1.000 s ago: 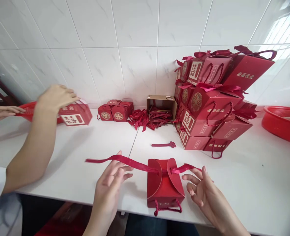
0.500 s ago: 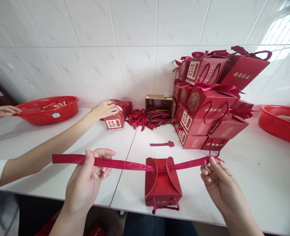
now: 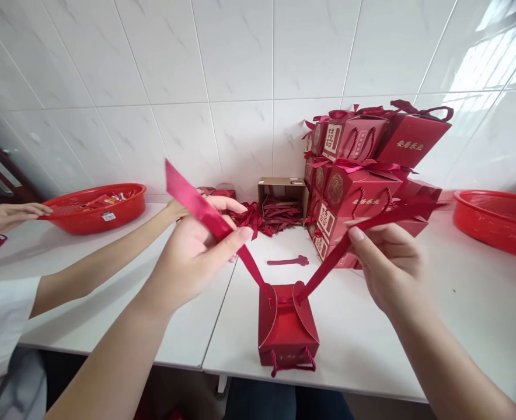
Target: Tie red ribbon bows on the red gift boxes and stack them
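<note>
A small red gift box (image 3: 288,332) with a twisted cord handle stands on the white table in front of me. A dark red ribbon (image 3: 253,266) runs through the holes in its curved top flaps, and both ends rise in a V. My left hand (image 3: 201,251) pinches one end between thumb and fingers, up and left of the box. On the other side my right hand (image 3: 384,256) grips the opposite end, whose tail sticks out to the right. Behind the box lies a flat red strip with a flower-shaped end (image 3: 288,261).
Finished-looking red boxes (image 3: 363,186) with bows are stacked at the back right. An open carton (image 3: 283,182) of ribbons stands by the wall. Red plastic baskets (image 3: 96,216) (image 3: 494,224) sit left and right. Another person's arm (image 3: 104,262) reaches in from the left.
Both hands have moved up and inward, lifting the ribbon ends from nearly level into a V. The box stays on the table. The view has tilted slightly upward.
</note>
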Available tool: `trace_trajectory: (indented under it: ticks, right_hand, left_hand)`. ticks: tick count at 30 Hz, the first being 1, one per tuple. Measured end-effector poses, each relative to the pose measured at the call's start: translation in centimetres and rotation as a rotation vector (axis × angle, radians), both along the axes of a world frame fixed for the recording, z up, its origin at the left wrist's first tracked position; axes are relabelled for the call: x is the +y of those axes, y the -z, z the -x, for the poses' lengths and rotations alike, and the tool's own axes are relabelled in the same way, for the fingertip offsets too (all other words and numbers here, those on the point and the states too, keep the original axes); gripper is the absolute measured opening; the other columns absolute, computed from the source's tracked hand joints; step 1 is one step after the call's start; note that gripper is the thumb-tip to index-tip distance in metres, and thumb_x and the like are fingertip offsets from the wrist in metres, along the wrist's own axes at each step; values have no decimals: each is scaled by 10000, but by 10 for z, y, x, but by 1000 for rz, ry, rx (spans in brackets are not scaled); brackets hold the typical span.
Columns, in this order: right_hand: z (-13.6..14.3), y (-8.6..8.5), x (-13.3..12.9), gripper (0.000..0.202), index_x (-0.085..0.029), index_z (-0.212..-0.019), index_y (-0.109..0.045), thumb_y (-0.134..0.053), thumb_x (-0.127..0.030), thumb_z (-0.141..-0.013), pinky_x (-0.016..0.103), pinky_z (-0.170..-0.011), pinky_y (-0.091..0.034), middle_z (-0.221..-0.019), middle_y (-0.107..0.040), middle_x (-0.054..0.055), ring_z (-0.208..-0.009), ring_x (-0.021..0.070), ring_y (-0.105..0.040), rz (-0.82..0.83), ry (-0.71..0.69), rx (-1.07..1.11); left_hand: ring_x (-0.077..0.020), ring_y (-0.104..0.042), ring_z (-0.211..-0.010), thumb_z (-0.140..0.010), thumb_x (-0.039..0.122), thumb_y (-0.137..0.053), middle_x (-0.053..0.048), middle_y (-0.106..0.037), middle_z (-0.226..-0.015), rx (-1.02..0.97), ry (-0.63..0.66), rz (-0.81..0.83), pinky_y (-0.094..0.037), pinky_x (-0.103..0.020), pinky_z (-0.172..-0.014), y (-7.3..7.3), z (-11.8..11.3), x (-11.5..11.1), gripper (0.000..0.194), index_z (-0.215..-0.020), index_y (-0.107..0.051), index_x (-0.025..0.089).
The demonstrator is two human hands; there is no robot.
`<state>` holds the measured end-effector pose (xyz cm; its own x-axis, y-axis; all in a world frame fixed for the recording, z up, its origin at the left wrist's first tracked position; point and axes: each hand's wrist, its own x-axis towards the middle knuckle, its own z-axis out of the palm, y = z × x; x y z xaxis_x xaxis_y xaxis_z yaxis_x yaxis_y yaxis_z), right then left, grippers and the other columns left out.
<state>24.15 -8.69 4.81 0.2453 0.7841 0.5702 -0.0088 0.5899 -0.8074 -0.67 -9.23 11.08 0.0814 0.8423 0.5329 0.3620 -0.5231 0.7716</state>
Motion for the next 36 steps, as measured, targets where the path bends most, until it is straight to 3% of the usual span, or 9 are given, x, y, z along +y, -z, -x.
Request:
trace_trajectory:
  ticks: [5, 9, 13, 18, 20, 23, 27, 31, 36]
  right_hand:
    - [18, -30, 0, 194, -210, -738, -624, -634, -370, -848, 231, -543, -447, -631, -563, -21, -592, 108, -527, -3, -188, -107]
    - [23, -40, -1, 228, -196, -712, -625, -616, -366, -864, 208, -495, -366, -593, -521, -29, -556, 85, -462, 20, -229, -136]
    - [24, -42, 0, 251, -184, -705, -636, -605, -369, -872, 213, -518, -374, -593, -538, -23, -557, 84, -473, 21, -276, -140]
    - [29, -44, 2, 209, -184, -731, -656, -611, -333, -871, 237, -658, -480, -686, -610, -3, -665, 109, -577, -17, -345, -94]
    - [32, -46, 3, 194, -182, -761, -657, -609, -334, -872, 254, -670, -512, -704, -640, 5, -677, 122, -619, 1, -401, -63]
    - [37, -49, 3, 154, -174, -811, -651, -625, -319, -857, 226, -521, -504, -647, -633, -5, -556, 108, -604, 51, -452, -54]
    - [39, -46, 3, 147, -172, -753, -655, -620, -275, -852, 187, -422, -437, -597, -593, -19, -494, 78, -519, 36, -521, -107]
    - [38, -38, 4, 104, -214, -891, -714, -626, -254, -853, 230, -557, -491, -737, -650, 6, -673, 118, -589, -67, -636, -146]
    - [32, -30, 11, 170, -213, -911, -710, -542, -238, -915, 237, -551, -481, -762, -631, 21, -633, 105, -570, -188, -621, -274]
  left_hand:
    - [-89, -559, -612, -735, 302, -739, 24, -598, -693, 8, 128, -15, -462, -187, -565, -13, -22, 6, 187, -719, -599, 180]
    - [-93, -535, -539, -783, 386, -688, 6, -596, -566, 44, 132, -21, -434, -198, -509, -16, -29, 8, 239, -720, -714, 157]
    - [-99, -577, -621, -910, 389, -518, -8, -635, -642, 93, 146, -103, -480, -209, -625, -19, -34, 5, 327, -798, -746, 184]
    - [-111, -622, -813, -932, 375, -483, -15, -677, -798, 29, 230, -95, -483, -209, -805, -19, -36, 2, 343, -754, -703, 182]
    - [-107, -619, -786, -934, 401, -467, -8, -662, -754, 7, 300, -32, -478, -206, -787, -17, -36, 3, 373, -718, -672, 175]
    - [-91, -561, -626, -918, 426, -489, 20, -581, -605, 42, 378, 76, -458, -202, -651, -15, -37, 5, 379, -678, -639, 173]
    - [-72, -454, -520, -861, 424, -581, 32, -555, -558, 167, 319, 126, -355, -201, -497, -14, -37, 5, 335, -656, -670, 175]
    - [-100, -555, -656, -821, 347, -641, 11, -647, -670, 180, 321, 164, -414, -197, -599, -13, -36, 4, 231, -683, -690, 168]
    - [-122, -558, -715, -819, 289, -626, -9, -646, -737, 164, 449, 344, -423, -225, -650, -10, -27, 7, 156, -771, -685, 153]
